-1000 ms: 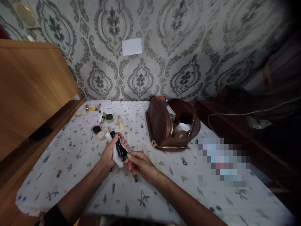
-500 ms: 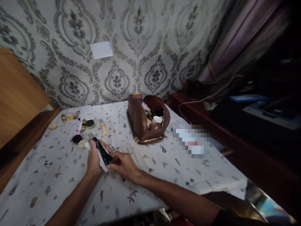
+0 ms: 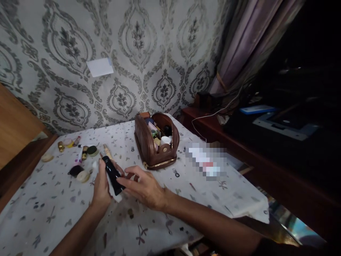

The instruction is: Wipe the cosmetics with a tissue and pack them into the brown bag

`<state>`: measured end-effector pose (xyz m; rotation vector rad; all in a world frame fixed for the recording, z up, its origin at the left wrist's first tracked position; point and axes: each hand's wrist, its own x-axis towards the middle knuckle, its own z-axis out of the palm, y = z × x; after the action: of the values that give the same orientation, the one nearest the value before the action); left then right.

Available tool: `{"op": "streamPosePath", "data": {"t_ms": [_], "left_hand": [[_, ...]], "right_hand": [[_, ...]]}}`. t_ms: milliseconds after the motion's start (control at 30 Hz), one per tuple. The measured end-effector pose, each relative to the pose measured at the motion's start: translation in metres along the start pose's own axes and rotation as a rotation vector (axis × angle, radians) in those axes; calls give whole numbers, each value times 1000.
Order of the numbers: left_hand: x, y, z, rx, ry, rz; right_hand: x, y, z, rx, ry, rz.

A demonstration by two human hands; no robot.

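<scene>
A glossy black squeeze tube [image 3: 112, 173] lies slantwise in my left hand [image 3: 102, 188], whose fingers are closed around it. Between palm and tube sits a white tissue [image 3: 116, 197], its edge showing below. My right hand [image 3: 149, 188] reaches in from the right, its bent fingers at the tube's lower, flat end; part of its grip is hidden. Just beyond the tube's top lies a small beige tube [image 3: 108, 152]. A brown cosmetic bag [image 3: 145, 147] stands unzipped to the right, with a white-capped jar [image 3: 165, 141] and other cosmetics inside.
Left of my hands lie a dark green round jar [image 3: 92, 150], a gold-and-black tube [image 3: 84, 153], a black round puff [image 3: 76, 170], a cream round pot [image 3: 83, 176] and several more cosmetics. A blurred-out item [image 3: 207, 160] lies right of the bag. A cable [image 3: 213, 115] crosses the red-brown furniture.
The view has shifted, so the table's things sit further left. The black tube has turned its broad face up more, and my right fingers have come further over its lower end.
</scene>
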<state>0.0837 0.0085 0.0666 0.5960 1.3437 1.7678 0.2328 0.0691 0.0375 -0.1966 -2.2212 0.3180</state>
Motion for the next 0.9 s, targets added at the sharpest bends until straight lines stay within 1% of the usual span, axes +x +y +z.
{"op": "streamPosePath", "data": {"t_ms": [67,133,200,233,267,300,333,367,400,433,467,500,533,567,633,667,733,900], "left_hand": [[4,4,16,1,-70,12],[10,6,34,24,-120,38],[19,8,52,102,-166,93],[24,10,59,169,-228,126],[30,13,66,259,-321,170],[36,17,73,376,-427,239],[43,22,78,515,-532,340],[50,27,83,676,-620,474],[57,32,87,855,-673,628],[64,37,91,1045,-685,783],[70,41,94,1239,-673,915],[75,44,97,1421,-650,1012],[78,45,98,1581,-625,1074],[81,46,99,1706,-596,1109],[84,45,98,1834,-555,1138],[84,44,97,1850,-543,1142],[85,40,92,1814,-526,1142],[90,29,81,1549,-494,1175]], "right_hand": [[4,7,-21,-85,46,-132],[11,13,-45,-128,115,-220],[20,18,-72,-119,258,-246],[25,20,-87,-111,347,-247],[31,22,-101,-117,386,-214],[37,25,-115,-143,424,-144],[43,29,-128,-183,480,-64],[48,33,-139,-212,542,20],[54,40,-149,-221,607,96],[59,48,-157,-199,656,156],[64,57,-162,-146,681,203],[68,68,-166,-79,685,245],[72,79,-168,-7,674,284],[76,91,-168,54,646,320],[85,113,-166,127,582,382],[90,122,-164,146,546,407],[101,138,-159,172,468,458],[123,162,-138,196,225,583]]}}
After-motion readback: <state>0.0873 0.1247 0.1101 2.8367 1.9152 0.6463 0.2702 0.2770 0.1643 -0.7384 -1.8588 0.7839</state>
